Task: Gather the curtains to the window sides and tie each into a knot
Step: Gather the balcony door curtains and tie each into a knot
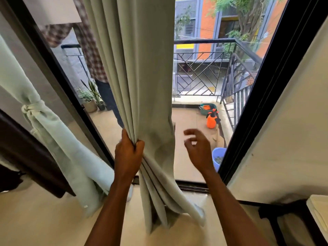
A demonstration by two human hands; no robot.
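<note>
Centrally, left hand [128, 153] clenched the hanging curtain [142, 86], bunching its folds. Right hand [198, 148] hovered beside it, fingers spread, empty

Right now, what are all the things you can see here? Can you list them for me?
Loose curtain: one, pale green, hanging mid-window.
Tied curtain: one, pale green, knotted at the left side.
Window frame: one, black, around the glass.
Balcony railing: one, black metal, outside.
Spray bottle: one, orange, on the balcony floor.
Basin: one, green, behind the spray bottle.
Bucket: one, blue, by the frame's lower right.
Potted plants: a few, green, left balcony corner.
Left hand: one, fingers closed around the loose curtain.
Right hand: one, open, beside the curtain without touching it.
</note>
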